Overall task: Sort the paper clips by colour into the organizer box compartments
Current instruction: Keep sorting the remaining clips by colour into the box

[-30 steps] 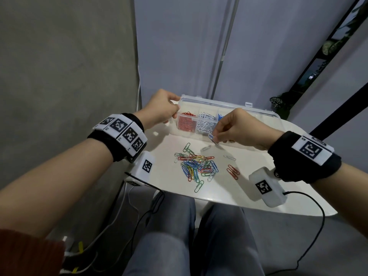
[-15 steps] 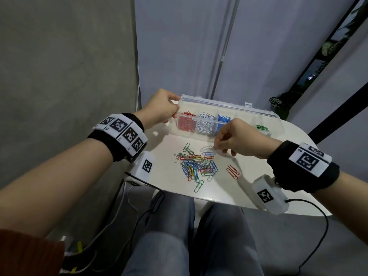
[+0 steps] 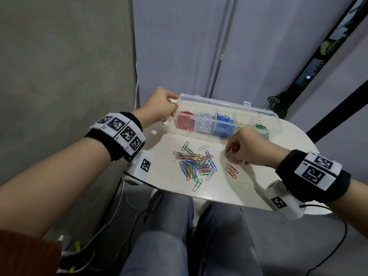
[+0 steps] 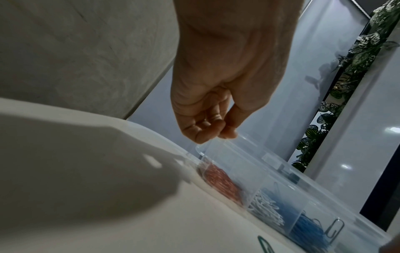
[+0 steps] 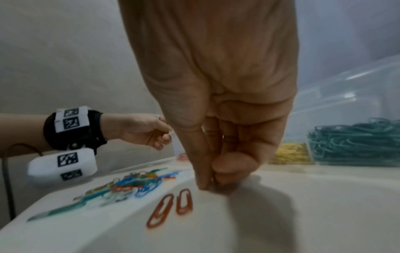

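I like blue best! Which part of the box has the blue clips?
The middle compartment of the box, third from the left hand. White clips fill its left neighbour, yellow its right.

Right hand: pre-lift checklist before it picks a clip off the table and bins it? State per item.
1. Right hand fingertips down on the white table, pinched together: ok.
2. A clip actually held in the pinch: cannot tell; a pale clip shows at the fingertips in the head view, the wrist view hides it.
3. Two loose red paper clips lie apart from the fingertips, not caught up: ok.
4. Clear plastic organizer box open, lid up: ok.
5. Left hand grips the box's left end, steadying it: ok.
6. White-clip compartment unobstructed: ok.
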Tool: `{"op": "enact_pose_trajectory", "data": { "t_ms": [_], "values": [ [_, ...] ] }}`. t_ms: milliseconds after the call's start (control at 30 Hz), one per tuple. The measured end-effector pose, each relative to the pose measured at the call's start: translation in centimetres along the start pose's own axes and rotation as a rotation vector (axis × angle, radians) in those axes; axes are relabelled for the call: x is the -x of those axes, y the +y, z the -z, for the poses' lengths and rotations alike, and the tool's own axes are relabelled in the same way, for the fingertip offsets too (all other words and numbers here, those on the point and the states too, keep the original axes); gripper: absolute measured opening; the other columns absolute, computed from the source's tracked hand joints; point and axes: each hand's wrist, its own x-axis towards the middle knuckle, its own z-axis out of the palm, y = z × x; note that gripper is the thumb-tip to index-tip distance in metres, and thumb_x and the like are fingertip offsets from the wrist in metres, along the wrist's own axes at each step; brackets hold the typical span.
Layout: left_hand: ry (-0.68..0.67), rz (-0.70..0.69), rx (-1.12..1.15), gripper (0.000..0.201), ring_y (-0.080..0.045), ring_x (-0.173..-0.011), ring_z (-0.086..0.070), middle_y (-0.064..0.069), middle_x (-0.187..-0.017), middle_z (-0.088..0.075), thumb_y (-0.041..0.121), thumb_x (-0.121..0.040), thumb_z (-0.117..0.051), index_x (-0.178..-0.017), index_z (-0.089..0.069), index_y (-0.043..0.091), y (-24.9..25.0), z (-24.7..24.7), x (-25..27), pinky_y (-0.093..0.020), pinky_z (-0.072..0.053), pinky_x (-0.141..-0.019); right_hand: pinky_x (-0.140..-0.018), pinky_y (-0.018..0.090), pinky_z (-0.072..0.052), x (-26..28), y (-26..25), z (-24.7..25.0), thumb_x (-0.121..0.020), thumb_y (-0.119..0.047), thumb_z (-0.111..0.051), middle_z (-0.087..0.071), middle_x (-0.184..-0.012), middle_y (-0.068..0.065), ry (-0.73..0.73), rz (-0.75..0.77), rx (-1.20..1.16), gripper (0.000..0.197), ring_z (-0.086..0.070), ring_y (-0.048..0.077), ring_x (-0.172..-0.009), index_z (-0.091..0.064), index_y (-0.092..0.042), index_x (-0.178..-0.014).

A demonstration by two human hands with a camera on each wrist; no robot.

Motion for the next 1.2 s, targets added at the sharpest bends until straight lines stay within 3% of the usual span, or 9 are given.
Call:
{"op": "enact_pose_trajectory", "data": {
  "t_ms": [167, 267, 333, 467, 667, 800, 900, 1000, 1200],
  "values": [
    [0.005, 0.003, 0.001, 0.038, -0.013, -0.048, -0.042, -0.004, -0.058, -0.055, 0.004, -0.094, -0.053, -0.132, -0.055, 0.008, 0.0, 0.0, 0.0, -0.025, -0.038, -0.049, -0.043, 0.011, -0.039, -0.2, -0.7, -0.6, -0.076, -0.001, -0.071, -0.065, -0.064, 0.002, 0.043, 0.049, 0.156, 0.008, -0.051, 0.002, -0.044, -0.071, -0.006, -0.071],
    [0.007, 0.007, 0.000, 0.039, -0.013, -0.049, -0.043, -0.004, -0.059, -0.056, 0.005, -0.094, -0.054, -0.133, -0.055, 0.008, 0.0, 0.0, 0.0, -0.026, -0.039, -0.049, -0.065, 0.030, -0.051, -0.2, -0.8, -1.0, -0.083, -0.010, -0.067, -0.070, -0.078, 0.007, 0.068, 0.094, 0.258, 0.006, -0.057, 0.019, -0.068, -0.070, -0.007, -0.077],
    [0.008, 0.004, -0.003, 0.039, -0.012, -0.049, -0.043, -0.004, -0.059, -0.056, 0.006, -0.094, -0.054, -0.133, -0.054, 0.008, 0.0, 0.0, 0.0, -0.026, -0.039, -0.049, -0.069, 0.034, -0.050, -0.1, -1.0, -1.2, -0.086, -0.014, -0.063, -0.068, -0.079, 0.007, 0.097, 0.134, 0.311, 0.011, -0.054, 0.021, -0.072, -0.067, -0.011, -0.076],
    [0.006, 0.002, -0.005, 0.039, -0.012, -0.050, -0.043, -0.003, -0.059, -0.056, 0.007, -0.095, -0.054, -0.134, -0.053, 0.008, 0.0, 0.0, 0.1, -0.026, -0.039, -0.050, -0.064, 0.032, -0.049, 0.1, -1.7, -1.2, -0.085, -0.014, -0.063, -0.061, -0.069, 0.003, 0.127, 0.166, 0.338, 0.018, -0.050, 0.020, -0.066, -0.059, -0.015, -0.068],
    [0.005, -0.001, -0.008, 0.040, -0.013, -0.050, -0.043, -0.002, -0.059, -0.056, 0.007, -0.095, -0.054, -0.135, -0.052, 0.008, 0.1, 0.1, 0.2, -0.026, -0.039, -0.050, -0.067, 0.031, -0.050, 0.2, -2.7, 0.1, -0.080, -0.007, -0.066, -0.069, -0.071, 0.006, 0.136, 0.167, 0.282, 0.009, -0.061, 0.020, -0.068, -0.074, -0.006, -0.076],
    [0.001, 0.002, -0.009, 0.041, -0.014, -0.051, -0.043, -0.003, -0.060, -0.056, 0.007, -0.096, -0.054, -0.137, -0.051, 0.007, 0.3, 0.0, 0.3, -0.026, -0.039, -0.049, -0.054, 0.010, -0.038, -1.4, -4.5, 3.4, -0.077, 0.001, -0.070, -0.062, -0.059, -0.001, 0.385, 0.192, -0.019, 0.008, -0.050, -0.003, -0.051, -0.075, -0.004, -0.073],
    [0.003, 0.004, -0.016, 0.040, -0.013, -0.051, -0.043, -0.004, -0.060, -0.056, 0.007, -0.096, -0.053, -0.136, -0.051, 0.007, 0.4, 0.1, 0.5, -0.027, -0.039, -0.049, -0.052, 0.005, -0.037, -3.3, -5.5, 4.9, -0.080, -0.006, -0.075, -0.065, -0.065, -0.001, 0.465, 0.160, -0.115, 0.004, -0.053, -0.002, -0.055, -0.076, -0.009, -0.082],
    [0.001, 0.004, -0.022, 0.040, -0.013, -0.051, -0.044, -0.004, -0.060, -0.056, 0.006, -0.096, -0.053, -0.135, -0.052, 0.007, 0.5, 0.0, 0.5, -0.026, -0.039, -0.048, -0.062, 0.017, -0.040, -4.5, -5.6, 5.0, -0.077, -0.010, -0.079, -0.070, -0.080, 0.006, 0.448, 0.126, -0.087, 0.019, -0.056, 0.009, -0.065, -0.076, -0.009, -0.096],
    [-0.011, 0.002, -0.014, 0.039, -0.015, -0.051, -0.043, -0.005, -0.060, -0.056, 0.003, -0.095, -0.053, -0.134, -0.053, 0.005, 0.4, 0.1, 0.4, -0.027, -0.037, -0.049, -0.054, 0.005, -0.036, -2.2, -5.2, 3.0, -0.075, -0.003, -0.077, -0.066, -0.069, -0.004, 0.231, 0.331, -0.011, 0.014, -0.051, -0.006, -0.055, -0.077, -0.013, -0.085]
  ]
}}
